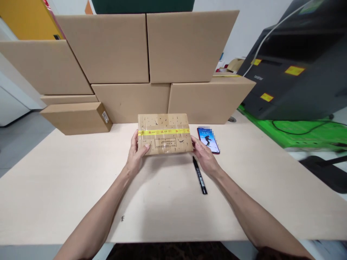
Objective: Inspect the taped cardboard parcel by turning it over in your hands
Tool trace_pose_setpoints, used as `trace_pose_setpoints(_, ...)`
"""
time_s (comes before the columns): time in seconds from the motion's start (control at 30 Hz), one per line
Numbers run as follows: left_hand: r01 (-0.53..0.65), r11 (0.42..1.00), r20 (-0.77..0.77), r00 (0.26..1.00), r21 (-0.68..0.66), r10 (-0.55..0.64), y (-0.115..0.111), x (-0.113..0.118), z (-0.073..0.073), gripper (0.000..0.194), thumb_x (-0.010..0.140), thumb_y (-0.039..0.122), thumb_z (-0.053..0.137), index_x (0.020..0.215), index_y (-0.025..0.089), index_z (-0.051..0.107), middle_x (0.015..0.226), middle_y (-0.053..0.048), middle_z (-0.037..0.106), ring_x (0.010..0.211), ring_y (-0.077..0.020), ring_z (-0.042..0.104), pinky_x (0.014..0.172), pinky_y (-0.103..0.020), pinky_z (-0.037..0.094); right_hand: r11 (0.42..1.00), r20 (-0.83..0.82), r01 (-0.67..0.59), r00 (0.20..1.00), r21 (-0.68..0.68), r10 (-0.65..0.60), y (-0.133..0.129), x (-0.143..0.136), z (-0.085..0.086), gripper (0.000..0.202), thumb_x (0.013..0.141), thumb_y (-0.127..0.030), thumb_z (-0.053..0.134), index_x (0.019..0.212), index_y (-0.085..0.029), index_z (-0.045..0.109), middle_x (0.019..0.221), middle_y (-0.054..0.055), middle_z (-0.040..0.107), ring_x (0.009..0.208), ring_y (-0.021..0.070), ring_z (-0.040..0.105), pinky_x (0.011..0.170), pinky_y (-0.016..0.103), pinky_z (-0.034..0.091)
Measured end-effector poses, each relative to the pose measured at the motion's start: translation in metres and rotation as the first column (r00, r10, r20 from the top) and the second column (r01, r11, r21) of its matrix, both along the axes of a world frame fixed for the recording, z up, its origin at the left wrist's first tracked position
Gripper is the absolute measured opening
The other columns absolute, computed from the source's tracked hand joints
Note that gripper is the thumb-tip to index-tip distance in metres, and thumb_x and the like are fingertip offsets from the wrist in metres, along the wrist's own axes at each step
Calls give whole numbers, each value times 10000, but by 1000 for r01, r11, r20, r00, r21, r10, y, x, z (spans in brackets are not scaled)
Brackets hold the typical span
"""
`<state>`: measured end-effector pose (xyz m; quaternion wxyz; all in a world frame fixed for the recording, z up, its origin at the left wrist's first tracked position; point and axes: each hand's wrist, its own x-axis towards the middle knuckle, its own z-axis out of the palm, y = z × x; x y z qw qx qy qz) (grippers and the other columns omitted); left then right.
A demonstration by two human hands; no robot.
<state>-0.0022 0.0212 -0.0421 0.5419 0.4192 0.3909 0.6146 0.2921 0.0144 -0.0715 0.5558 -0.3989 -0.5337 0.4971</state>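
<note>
Between my two hands is a small brown cardboard box (165,122) with a yellow tape band across it, dark marks and a printed rectangle. My left hand (137,151) grips its left side, thumb on the front face. On the right side, my right hand (204,153) holds the lower corner; some of its fingers are hidden behind the box. The box tilts toward me, and a shadow lies on the table below it. Just below my right hand lies a black marker pen (200,176). A phone (208,140) with a lit screen rests beyond that hand.
Large cardboard boxes (119,50) are stacked along the back of the pale table (67,187). A flat carton (73,117) with a label stands at the back left. To the right, a dark printer (298,76) sits on a green surface (292,133), with cables nearby.
</note>
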Motion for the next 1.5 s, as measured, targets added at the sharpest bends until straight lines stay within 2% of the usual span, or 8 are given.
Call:
trace_pose_setpoints(0.33,33,999,64,997,38,-35,-8,-2,16,850,612,477,984,1385,260,705,1256,-101,809,1209,-398,768,1080,-545,632,987,-303,-91,952,-136,46,-22,-11,31,945,681,-719,932,1524,-431,617,1600,33,670,1566,387,543,1244,617,489)
trace_pose_setpoints(0.47,91,994,3,996,65,-91,-12,-2,21,777,668,484,935,1377,247,723,1271,-108,808,1272,-426,738,1118,-566,605,979,-314,-97,949,-177,37,-28,-8,44,1001,594,-694,990,1491,-424,639,1573,37,691,1512,408,596,1223,607,511)
trace_pose_setpoints(0.6,132,986,-91,988,102,-123,-10,-8,20,861,671,502,954,1460,289,682,1507,-105,707,1487,-455,585,1274,-608,458,965,-356,-49,933,-258,-48,-29,-16,53,1005,533,-516,1041,1451,-380,656,1410,49,795,1401,411,686,1186,582,556)
trace_pose_setpoints(0.73,12,983,-38,999,182,-5,-8,-6,12,1101,636,793,920,1589,399,534,1723,-97,489,1668,-433,337,1358,-596,306,955,-440,33,882,-295,-166,-29,-27,51,921,526,-388,991,1391,-331,679,1282,51,848,1331,427,727,1155,601,582)
trace_pose_setpoints(0.87,-3,995,49,999,97,-2,-18,16,6,1242,555,891,903,1618,474,414,1825,-91,302,1705,-437,223,1268,-622,414,948,-484,74,846,-310,-224,-33,-38,44,789,600,-480,935,1338,-338,697,1291,47,847,1375,437,700,1155,630,583)
trace_pose_setpoints(1.03,263,965,93,960,11,-263,-40,43,6,1092,671,717,952,1581,349,474,1621,-144,594,1563,-426,494,1233,-602,478,974,-408,35,904,-226,-127,-46,-51,41,949,615,-567,963,1479,-396,611,1428,49,787,1419,421,667,1147,608,590)
trace_pose_setpoints(1.3,159,987,91,983,5,-158,-32,31,16,925,696,595,945,1483,252,602,1402,-126,760,1429,-435,638,1212,-585,509,964,-413,-5,904,-267,-110,-38,-31,37,1055,578,-626,999,1525,-418,584,1541,37,711,1500,393,590,1202,598,531)
trace_pose_setpoints(1.5,148,988,8,989,-36,-148,-21,14,22,881,661,613,954,1395,219,667,1412,-135,758,1440,-457,617,1201,-589,501,925,-378,-88,924,-369,-63,-32,-26,38,990,562,-376,988,1483,-345,625,1375,58,803,1348,401,694,1127,618,564)
